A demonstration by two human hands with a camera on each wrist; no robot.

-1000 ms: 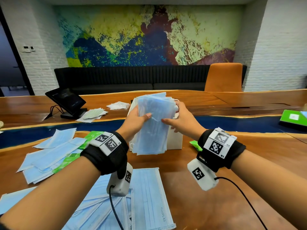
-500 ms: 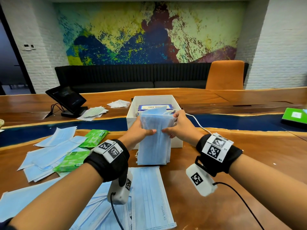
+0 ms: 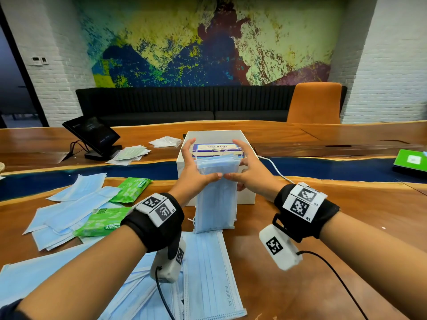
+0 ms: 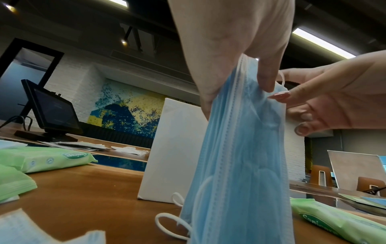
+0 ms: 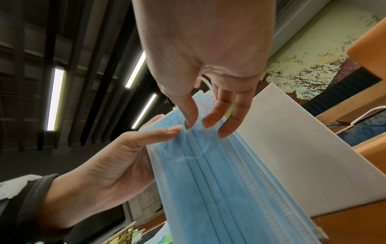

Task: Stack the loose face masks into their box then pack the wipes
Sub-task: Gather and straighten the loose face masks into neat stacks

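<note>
What I can't see from here

The stack of masks blocks the white box's front wall; its foot leaves my wrist views at 6 o'clock. The mask box inside shows only its top edge.

My tabletop carries loose masks, two green wipes packs, the white box, a tablet stand and papers.

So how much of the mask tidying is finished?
Hardly any looks done: the white box shows a face-mask carton, no loose masks visible. In hand: both hands, left and right, hold a mask stack upright on the table. Left: scattered masks and green wipes packs.
</note>
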